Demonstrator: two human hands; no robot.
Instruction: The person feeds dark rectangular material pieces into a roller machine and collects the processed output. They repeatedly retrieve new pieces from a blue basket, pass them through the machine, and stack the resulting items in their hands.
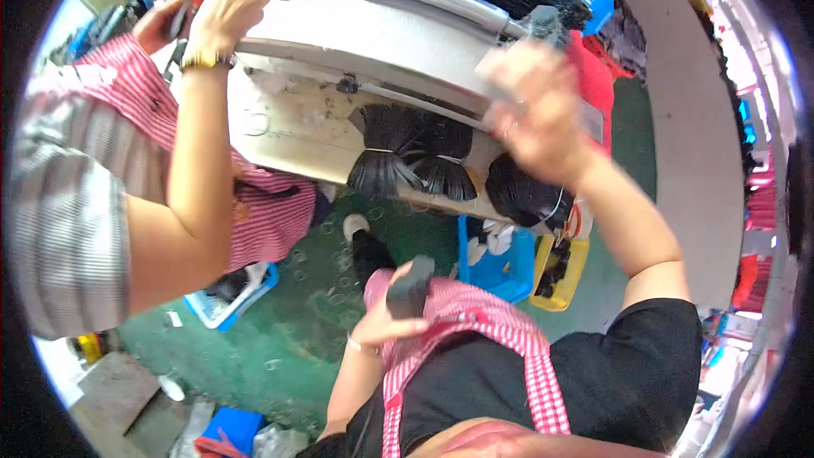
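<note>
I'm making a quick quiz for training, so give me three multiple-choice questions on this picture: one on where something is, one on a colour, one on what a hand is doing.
1. Where do the black fibre bundles lie?
A. On the pale worktable
B. In a co-worker's hand
C. On the green floor

2. What colour is the camera wearer's apron?
A. Plain blue
B. Red-and-white check
C. Plain yellow

3. What is the left hand doing?
A. Lying flat on the worktable
B. Hanging empty
C. Gripping a dark grey block

Answers:
1 A, the tied bundles rest on the tabletop below the machine.
2 B, checked cloth runs over the black shirt.
3 C, the fingers wrap the block near the chest.
</note>
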